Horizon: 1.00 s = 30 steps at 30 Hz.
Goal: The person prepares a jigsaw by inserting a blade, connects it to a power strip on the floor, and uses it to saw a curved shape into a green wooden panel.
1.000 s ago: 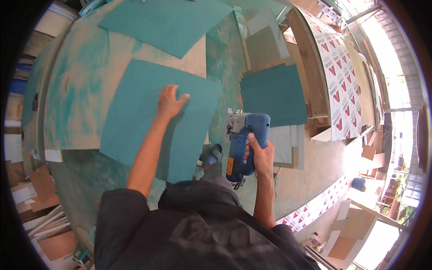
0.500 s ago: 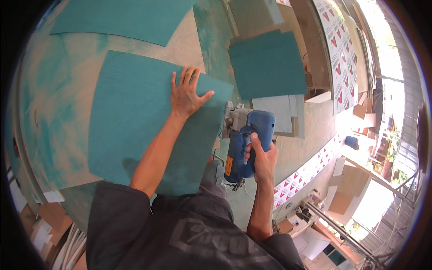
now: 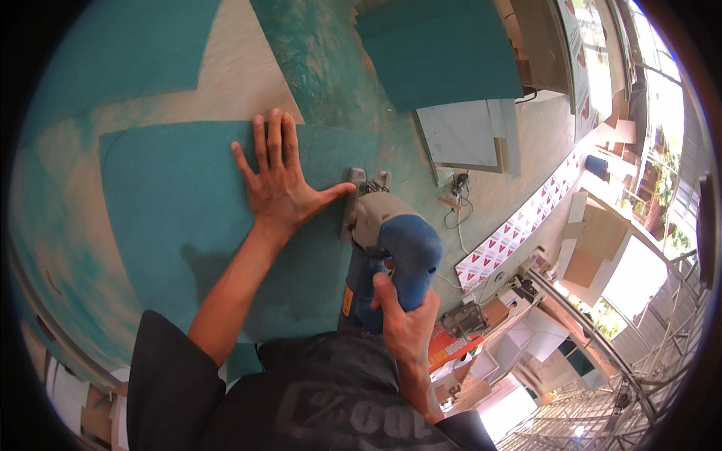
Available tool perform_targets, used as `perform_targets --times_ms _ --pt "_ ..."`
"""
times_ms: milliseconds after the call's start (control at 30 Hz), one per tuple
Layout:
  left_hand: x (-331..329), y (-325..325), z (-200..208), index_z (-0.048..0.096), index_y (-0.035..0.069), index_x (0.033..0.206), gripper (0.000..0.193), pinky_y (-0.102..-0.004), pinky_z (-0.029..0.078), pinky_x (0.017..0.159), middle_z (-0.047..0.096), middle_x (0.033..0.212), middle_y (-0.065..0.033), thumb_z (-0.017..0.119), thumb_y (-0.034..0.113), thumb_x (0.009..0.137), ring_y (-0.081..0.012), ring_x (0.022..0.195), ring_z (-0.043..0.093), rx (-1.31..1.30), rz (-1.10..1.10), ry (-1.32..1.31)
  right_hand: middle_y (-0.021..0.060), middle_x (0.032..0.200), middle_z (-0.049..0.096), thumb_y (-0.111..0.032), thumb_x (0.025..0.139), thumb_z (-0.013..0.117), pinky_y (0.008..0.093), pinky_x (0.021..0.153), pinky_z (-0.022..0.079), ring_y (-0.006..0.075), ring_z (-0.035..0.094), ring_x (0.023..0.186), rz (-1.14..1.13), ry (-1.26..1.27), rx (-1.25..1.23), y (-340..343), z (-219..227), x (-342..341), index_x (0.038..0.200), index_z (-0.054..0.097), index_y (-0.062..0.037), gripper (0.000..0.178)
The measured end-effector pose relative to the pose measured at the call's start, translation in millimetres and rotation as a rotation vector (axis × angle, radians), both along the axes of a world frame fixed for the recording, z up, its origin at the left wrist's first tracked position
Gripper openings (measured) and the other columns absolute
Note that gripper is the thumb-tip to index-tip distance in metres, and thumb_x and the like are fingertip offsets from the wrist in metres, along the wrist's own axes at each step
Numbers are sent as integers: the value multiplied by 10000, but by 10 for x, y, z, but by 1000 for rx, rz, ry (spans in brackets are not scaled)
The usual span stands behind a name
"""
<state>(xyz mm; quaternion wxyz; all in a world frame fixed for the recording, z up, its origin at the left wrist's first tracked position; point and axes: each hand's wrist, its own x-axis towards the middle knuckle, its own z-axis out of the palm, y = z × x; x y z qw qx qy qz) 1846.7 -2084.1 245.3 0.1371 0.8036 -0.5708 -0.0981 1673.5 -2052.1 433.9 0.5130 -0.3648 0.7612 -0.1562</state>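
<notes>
A teal sheet (image 3: 173, 203) lies flat on the paint-stained worktable. My left hand (image 3: 278, 188) presses on its far part with fingers spread; the thumb reaches the metal base of a blue and grey jigsaw (image 3: 412, 239). My right hand (image 3: 408, 322) is wrapped around the jigsaw's handle, thumb on top. The jigsaw's base rests at the sheet's right edge, near the far right corner. Its blade cannot be made out from here.
Another teal sheet (image 3: 135, 52) lies at the far left. Dark teal panels (image 3: 444, 52) are stacked at the far right, with white boards (image 3: 462, 135) beside them. A small corded tool (image 3: 460, 183) lies on the floor to the right, near a long printed strip (image 3: 519, 229).
The view has shifted. The jigsaw has come closer to my left hand, and its base now sits against the sheet's edge. My left thumb now reaches that base.
</notes>
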Motion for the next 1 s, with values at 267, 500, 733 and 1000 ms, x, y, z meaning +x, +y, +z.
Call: perform_targets --times_ms 267,500,733,1000 --pt "-19 -56 2 211 -50 1608 1460 -696 0 1190 212 1691 -179 546 990 638 -350 1588 109 59 -9 4 5 826 677 -100 908 789 251 636 483 75 606 695 -62 -35 83 -35 23 -58 1070 694 1 214" --pt "-25 -61 1 207 -61 1604 1468 -720 -11 1182 183 1700 -188 542 990 635 -366 1590 96 87 -20 -6 13 813 679 -71 873 798 246 661 485 85 620 722 -122 49 -5 63 -34 31 977 703 -7 154" --pt "-13 -38 -21 218 -55 1604 1455 -705 -25 1198 201 1696 -178 525 992 642 -362 1589 104 111 -19 24 -9 675 635 -80 888 770 243 567 443 75 584 597 -97 98 25 -35 -24 103 896 693 -12 103" --pt "-11 -45 2 237 -42 1606 1423 -688 11 1211 214 1695 -156 505 989 662 -349 1590 104 137 -25 9 -1 667 633 -55 897 753 233 539 435 72 578 572 -90 96 -12 -35 -45 81 913 682 -6 87"
